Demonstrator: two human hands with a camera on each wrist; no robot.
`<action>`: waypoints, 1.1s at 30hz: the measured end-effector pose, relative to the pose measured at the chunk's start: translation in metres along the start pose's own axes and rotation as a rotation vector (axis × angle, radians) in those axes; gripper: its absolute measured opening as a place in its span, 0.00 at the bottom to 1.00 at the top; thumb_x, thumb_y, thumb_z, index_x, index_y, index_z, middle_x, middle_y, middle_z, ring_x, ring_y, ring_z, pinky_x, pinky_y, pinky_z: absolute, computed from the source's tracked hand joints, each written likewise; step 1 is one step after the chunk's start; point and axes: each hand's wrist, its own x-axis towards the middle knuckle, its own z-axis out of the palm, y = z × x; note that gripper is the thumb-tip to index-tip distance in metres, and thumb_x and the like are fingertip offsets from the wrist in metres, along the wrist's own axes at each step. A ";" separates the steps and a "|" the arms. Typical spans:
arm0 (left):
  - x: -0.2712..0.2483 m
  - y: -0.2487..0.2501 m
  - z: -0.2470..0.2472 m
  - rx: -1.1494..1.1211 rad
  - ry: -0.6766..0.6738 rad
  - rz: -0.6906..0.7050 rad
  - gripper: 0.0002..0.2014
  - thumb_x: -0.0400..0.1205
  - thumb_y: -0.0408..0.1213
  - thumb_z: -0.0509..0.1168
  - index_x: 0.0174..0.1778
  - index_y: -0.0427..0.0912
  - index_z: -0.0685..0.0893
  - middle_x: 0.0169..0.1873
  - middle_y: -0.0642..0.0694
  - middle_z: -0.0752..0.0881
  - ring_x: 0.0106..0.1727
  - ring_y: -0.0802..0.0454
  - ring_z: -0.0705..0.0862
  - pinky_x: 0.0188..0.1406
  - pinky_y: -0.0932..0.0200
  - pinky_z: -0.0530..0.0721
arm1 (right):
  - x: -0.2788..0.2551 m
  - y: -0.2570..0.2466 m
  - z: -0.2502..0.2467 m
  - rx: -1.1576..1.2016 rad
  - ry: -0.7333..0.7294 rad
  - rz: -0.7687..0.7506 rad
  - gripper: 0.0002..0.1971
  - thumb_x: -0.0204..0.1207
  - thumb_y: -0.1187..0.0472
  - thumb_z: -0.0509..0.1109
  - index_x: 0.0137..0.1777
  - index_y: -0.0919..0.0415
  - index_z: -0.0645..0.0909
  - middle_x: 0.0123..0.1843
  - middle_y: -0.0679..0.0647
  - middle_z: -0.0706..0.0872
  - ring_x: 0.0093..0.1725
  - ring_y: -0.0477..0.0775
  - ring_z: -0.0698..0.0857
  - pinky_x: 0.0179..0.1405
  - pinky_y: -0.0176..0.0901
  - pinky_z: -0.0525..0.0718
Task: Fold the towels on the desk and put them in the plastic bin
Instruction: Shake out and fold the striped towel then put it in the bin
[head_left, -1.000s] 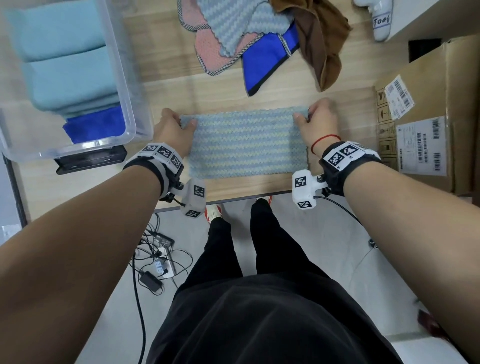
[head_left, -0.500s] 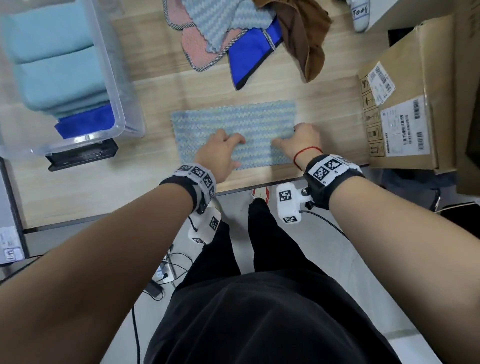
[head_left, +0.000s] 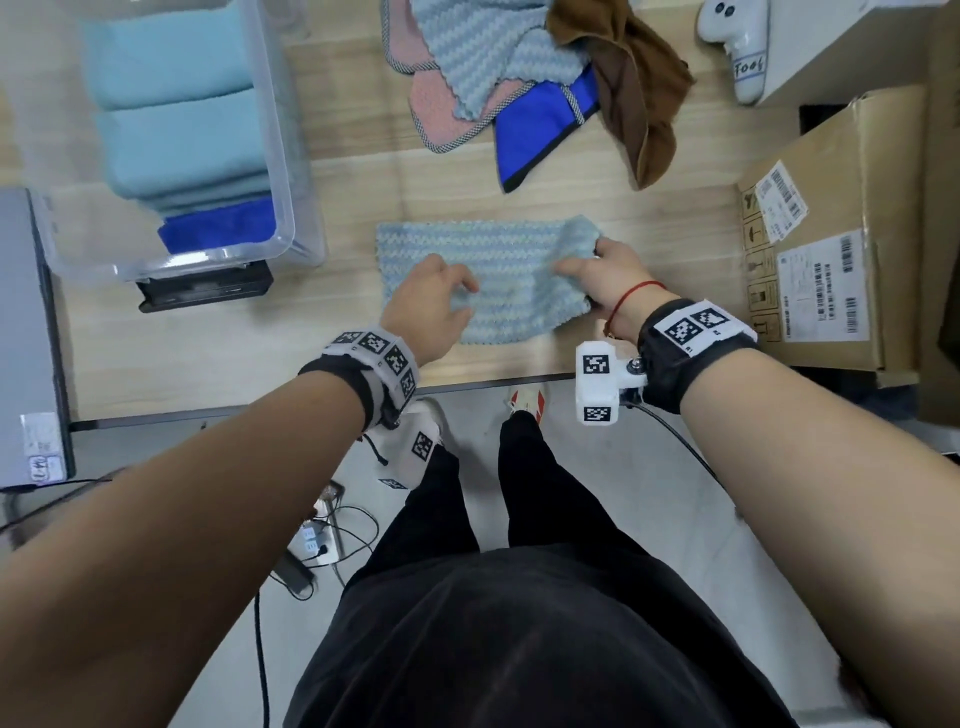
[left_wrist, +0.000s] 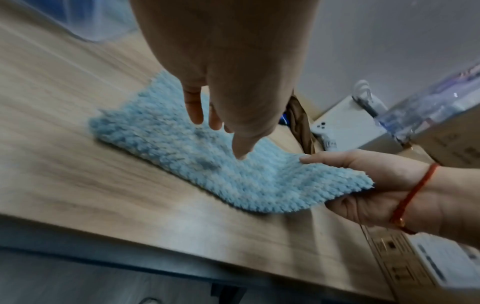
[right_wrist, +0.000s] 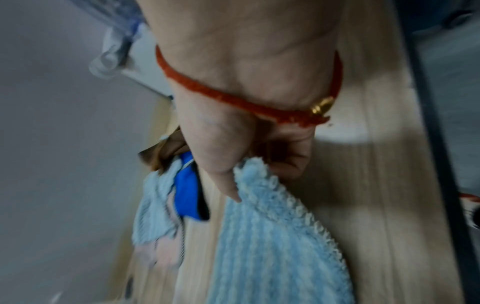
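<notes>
We stand at a wooden desk (head_left: 649, 218), arms out over its near edge. The largest thing on it, at our left, is the clear plastic bin (head_left: 280, 156), already holding a row of folded pale blue towels (head_left: 176, 140) and one deep blue towel (head_left: 218, 228) at the near end. At our right a cardboard box (head_left: 841, 218) with shipping labels sits on the desk edge. At the far side lies a loose heap of unfolded towels (head_left: 519, 78): pink, light blue, deep blue and brown.

Between the bin and the box, flat on the desk near us, lies the light blue zigzag towel (head_left: 493, 270), folded to a long strip. Our right hand (head_left: 608, 280) pinches its right end, thumb on top and fingers curled beneath, and that end is lifted off the wood and curling over toward the middle. Our left hand (head_left: 431, 301) rests on the towel's left-centre, fingers loosely spread and bent downward, fingertips (left_wrist: 241, 152) pressing into the pile to pin it.

A thin red string bracelet (head_left: 626, 299) with a small gold bead (right_wrist: 322, 107) circles our right wrist, just ahead of the marker-covered wrist strap (head_left: 696, 327).
</notes>
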 end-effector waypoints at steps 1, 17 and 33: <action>-0.005 -0.008 -0.005 -0.034 0.024 -0.044 0.10 0.79 0.40 0.69 0.56 0.48 0.83 0.49 0.50 0.76 0.52 0.52 0.79 0.54 0.57 0.78 | -0.005 -0.009 0.007 -0.016 -0.019 -0.023 0.24 0.67 0.60 0.78 0.63 0.59 0.79 0.55 0.59 0.89 0.50 0.59 0.91 0.53 0.58 0.90; -0.035 -0.074 -0.022 -0.827 -0.273 -0.274 0.24 0.70 0.35 0.80 0.58 0.46 0.77 0.42 0.49 0.78 0.33 0.61 0.75 0.43 0.68 0.78 | -0.009 -0.025 0.155 -0.522 -0.256 -0.199 0.13 0.80 0.64 0.66 0.60 0.57 0.66 0.28 0.57 0.83 0.21 0.53 0.81 0.17 0.41 0.79; -0.009 -0.087 -0.015 -0.451 -0.055 -0.477 0.23 0.77 0.45 0.73 0.64 0.37 0.81 0.49 0.44 0.89 0.52 0.43 0.88 0.58 0.47 0.86 | 0.015 -0.007 0.099 -0.576 -0.125 -0.330 0.11 0.79 0.57 0.69 0.60 0.52 0.79 0.41 0.45 0.83 0.46 0.57 0.88 0.45 0.48 0.88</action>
